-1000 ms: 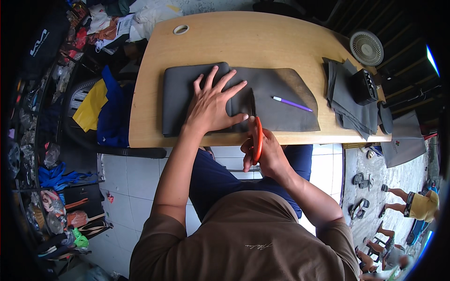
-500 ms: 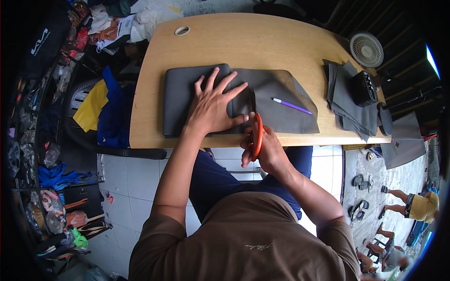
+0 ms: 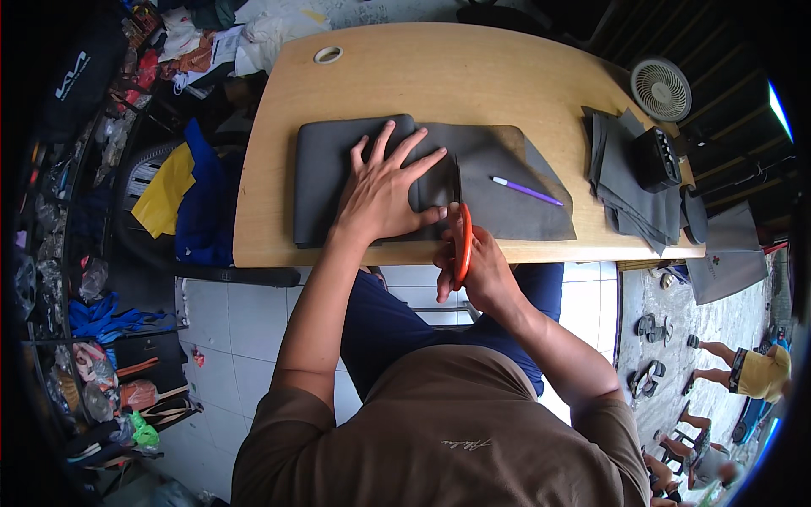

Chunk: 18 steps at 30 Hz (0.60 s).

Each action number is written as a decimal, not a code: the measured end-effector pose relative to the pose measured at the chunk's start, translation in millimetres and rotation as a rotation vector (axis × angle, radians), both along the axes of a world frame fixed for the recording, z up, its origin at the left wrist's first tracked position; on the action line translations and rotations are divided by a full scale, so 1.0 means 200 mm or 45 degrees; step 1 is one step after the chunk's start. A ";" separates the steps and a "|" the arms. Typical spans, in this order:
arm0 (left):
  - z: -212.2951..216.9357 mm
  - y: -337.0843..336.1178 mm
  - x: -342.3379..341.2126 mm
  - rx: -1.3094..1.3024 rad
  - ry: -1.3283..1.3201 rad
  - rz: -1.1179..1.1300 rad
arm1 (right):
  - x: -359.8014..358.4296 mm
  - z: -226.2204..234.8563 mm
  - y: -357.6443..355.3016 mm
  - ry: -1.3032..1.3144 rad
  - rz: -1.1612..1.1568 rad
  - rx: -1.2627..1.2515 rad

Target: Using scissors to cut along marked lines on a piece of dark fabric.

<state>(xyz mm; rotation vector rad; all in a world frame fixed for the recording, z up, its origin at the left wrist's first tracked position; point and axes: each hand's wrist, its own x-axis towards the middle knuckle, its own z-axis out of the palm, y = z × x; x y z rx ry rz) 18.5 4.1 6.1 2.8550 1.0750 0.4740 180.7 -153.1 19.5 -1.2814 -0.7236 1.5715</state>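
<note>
Dark grey sheet material (image 3: 515, 216) lies along the near side of the table. Its left part sits under a thicker dark rectangular piece (image 3: 325, 169) with rounded corners. My left hand (image 3: 384, 190) presses flat across that piece, fingers spread, thumb reaching right onto the sheet. Just right of the thumb, my right hand (image 3: 486, 266) grips orange-handled scissors (image 3: 463, 245) at the table's front edge. The blades point away from me over the sheet; whether they are parted I cannot make out. A purple pen with a white end (image 3: 528, 191) rests on the sheet's right part.
At the table's (image 3: 380, 76) right end are stacked dark sheets (image 3: 621, 186), a black box-shaped holder (image 3: 656, 160) and a small round fan (image 3: 661, 89). Yellow and blue cloth (image 3: 165, 193) lies left of the table. Other people (image 3: 760, 372) are outside at far right.
Almost nothing differs. Both hands and the scissors keep nearly the same place; the scissors' handle has shifted only very slightly.
</note>
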 end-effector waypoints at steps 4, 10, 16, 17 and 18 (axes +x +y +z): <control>0.00 0.00 0.00 0.009 0.009 0.000 | 0.03 0.00 0.01 0.091 0.041 0.031; 0.00 0.00 0.00 -0.002 -0.011 -0.002 | 0.03 -0.04 0.01 0.082 0.033 -0.005; 0.01 0.00 0.00 -0.003 -0.019 -0.004 | 0.03 -0.04 0.01 0.032 0.068 0.015; 0.00 0.00 0.00 -0.003 -0.019 -0.004 | 0.03 -0.03 0.00 0.013 0.057 0.013; 0.00 0.00 0.00 -0.005 -0.019 -0.005 | 0.03 -0.04 0.00 0.013 0.058 0.013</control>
